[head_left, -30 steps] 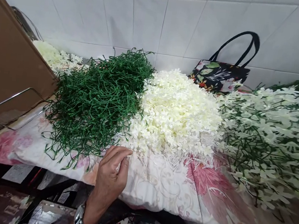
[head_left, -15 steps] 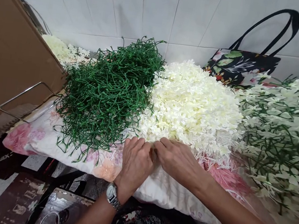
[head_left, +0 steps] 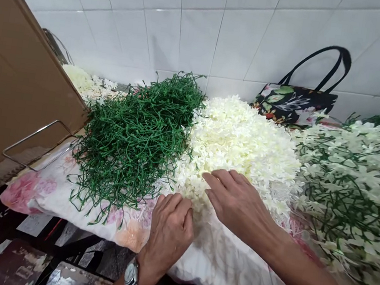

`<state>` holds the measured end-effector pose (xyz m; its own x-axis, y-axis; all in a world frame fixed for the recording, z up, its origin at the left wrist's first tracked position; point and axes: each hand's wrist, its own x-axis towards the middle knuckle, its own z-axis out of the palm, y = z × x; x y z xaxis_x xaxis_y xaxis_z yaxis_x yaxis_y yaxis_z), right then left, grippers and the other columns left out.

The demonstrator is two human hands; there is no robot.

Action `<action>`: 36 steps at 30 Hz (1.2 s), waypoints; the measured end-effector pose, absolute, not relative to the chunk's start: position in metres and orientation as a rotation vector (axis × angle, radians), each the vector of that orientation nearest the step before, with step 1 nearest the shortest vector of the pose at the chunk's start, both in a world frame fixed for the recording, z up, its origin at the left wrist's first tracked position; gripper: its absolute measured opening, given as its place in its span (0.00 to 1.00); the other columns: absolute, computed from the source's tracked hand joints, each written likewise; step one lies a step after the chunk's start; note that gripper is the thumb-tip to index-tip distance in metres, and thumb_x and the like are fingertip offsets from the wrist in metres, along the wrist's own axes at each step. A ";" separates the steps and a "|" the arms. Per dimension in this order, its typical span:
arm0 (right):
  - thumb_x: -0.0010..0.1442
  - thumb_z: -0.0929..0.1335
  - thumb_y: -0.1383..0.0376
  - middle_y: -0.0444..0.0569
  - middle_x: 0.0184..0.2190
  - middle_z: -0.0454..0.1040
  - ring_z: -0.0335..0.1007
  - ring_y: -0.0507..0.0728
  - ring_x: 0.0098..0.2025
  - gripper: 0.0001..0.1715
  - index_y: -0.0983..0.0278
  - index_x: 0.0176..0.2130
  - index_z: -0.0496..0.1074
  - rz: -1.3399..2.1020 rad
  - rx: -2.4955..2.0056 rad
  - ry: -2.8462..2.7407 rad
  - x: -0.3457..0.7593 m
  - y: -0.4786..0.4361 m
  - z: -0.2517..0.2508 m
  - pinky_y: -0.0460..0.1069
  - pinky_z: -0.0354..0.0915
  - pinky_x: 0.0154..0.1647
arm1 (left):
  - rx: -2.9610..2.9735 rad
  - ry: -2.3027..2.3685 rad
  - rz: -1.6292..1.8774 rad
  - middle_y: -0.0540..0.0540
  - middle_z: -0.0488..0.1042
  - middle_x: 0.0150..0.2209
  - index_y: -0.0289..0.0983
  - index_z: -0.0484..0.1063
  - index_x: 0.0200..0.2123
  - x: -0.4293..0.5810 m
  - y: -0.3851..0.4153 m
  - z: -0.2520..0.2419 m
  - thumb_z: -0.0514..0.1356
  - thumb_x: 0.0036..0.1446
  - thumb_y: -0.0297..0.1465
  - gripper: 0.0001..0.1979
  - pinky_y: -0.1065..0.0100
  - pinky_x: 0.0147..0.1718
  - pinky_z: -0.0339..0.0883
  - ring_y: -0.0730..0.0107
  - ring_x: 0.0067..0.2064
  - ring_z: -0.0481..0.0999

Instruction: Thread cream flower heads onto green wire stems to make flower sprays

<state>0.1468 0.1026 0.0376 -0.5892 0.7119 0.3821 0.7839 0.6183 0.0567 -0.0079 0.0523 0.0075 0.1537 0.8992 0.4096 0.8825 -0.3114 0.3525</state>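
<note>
A heap of loose cream-white artificial blossoms (head_left: 243,140) lies in the middle of a floral cloth (head_left: 216,255). To its left sits a tangle of green plastic stems (head_left: 134,134). My left hand (head_left: 169,227), with a wristwatch, rests at the heap's near edge with fingers curled in; what they hold is hidden. My right hand (head_left: 236,201) lies on the near side of the blossom heap with fingers stretched out.
Assembled white flower sprays with green stems (head_left: 357,185) fill the right side. A black floral tote bag (head_left: 296,103) leans on the white tiled wall. A brown cardboard sheet (head_left: 10,89) and a wire frame (head_left: 36,140) stand at the left, more blossoms (head_left: 85,81) behind them.
My right hand came into view, met my left hand at the heap's edge, then slid up onto the blossoms with fingers spread. My left hand stays curled at the near edge.
</note>
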 end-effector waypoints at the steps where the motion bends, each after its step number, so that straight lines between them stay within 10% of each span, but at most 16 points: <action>1: 0.59 0.62 0.71 0.54 0.39 0.71 0.65 0.59 0.38 0.12 0.65 0.44 0.68 -0.340 -1.240 -2.551 0.142 0.112 0.043 0.51 0.56 0.35 | 2.387 1.834 0.886 0.48 0.69 0.25 0.37 0.67 0.25 -0.009 0.055 0.009 0.49 0.53 0.18 0.12 0.65 0.31 0.58 0.67 0.29 0.67; 7: 0.57 0.67 0.63 0.54 0.39 0.71 0.68 0.61 0.40 0.11 0.66 0.41 0.69 -0.278 -1.376 -2.690 0.124 0.149 0.052 0.52 0.57 0.37 | 2.500 1.967 0.869 0.42 0.72 0.40 0.35 0.67 0.45 -0.013 0.077 0.019 0.52 0.53 0.20 0.16 0.62 0.37 0.61 0.61 0.39 0.71; 14: 0.57 0.66 0.67 0.49 0.30 0.72 0.69 0.57 0.34 0.05 0.66 0.29 0.70 -0.272 -1.276 -2.773 0.138 0.119 0.045 0.51 0.57 0.35 | 2.497 1.787 0.772 0.47 0.73 0.31 0.38 0.69 0.28 -0.010 0.069 0.019 0.51 0.54 0.20 0.11 0.61 0.35 0.59 0.63 0.33 0.69; 25: 0.62 0.62 0.61 0.58 0.46 0.71 0.69 0.60 0.45 0.18 0.67 0.49 0.67 -0.231 -1.581 -2.492 0.149 0.196 0.091 0.54 0.64 0.41 | 2.488 1.653 1.269 0.45 0.75 0.32 0.37 0.70 0.33 -0.025 0.065 0.006 0.49 0.55 0.19 0.12 0.63 0.35 0.64 0.64 0.34 0.73; 36: 0.61 0.63 0.65 0.53 0.33 0.72 0.67 0.56 0.34 0.10 0.66 0.33 0.72 -0.327 -1.336 -2.799 0.145 0.149 0.064 0.50 0.55 0.35 | 2.345 1.632 1.469 0.45 0.75 0.31 0.36 0.71 0.35 -0.056 0.039 0.005 0.52 0.54 0.18 0.12 0.66 0.35 0.68 0.68 0.34 0.73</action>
